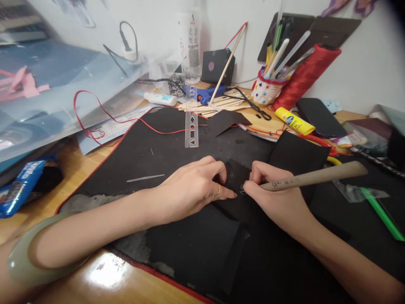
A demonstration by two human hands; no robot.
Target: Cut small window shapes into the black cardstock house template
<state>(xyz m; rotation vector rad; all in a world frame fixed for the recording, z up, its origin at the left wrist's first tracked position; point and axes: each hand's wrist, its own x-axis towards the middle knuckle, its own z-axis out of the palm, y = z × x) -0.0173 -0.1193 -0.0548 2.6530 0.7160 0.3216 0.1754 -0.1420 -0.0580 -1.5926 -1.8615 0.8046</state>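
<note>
My right hand (275, 185) is closed round a long beige pen (316, 176) with a tapered barrel and small dark lettering. Its tip is hidden behind my fingers, over a piece of black paper (196, 245). Small pale outlines (243, 192) show on the black surface by the fingertips. My left hand (202, 181) rests on the black paper just left of the pen. One finger with a gold ring is stretched out, and the others are bent. Nothing shows in this hand.
A black mat (126, 147) with red edging covers much of the wooden desk. Beyond my hands lie a clear stencil ruler (191, 118), black paper scraps (228, 120), wooden sticks (218, 105), a blue glue gun (205, 95), a yellow glue stick (295, 121) and a pen cup (267, 86).
</note>
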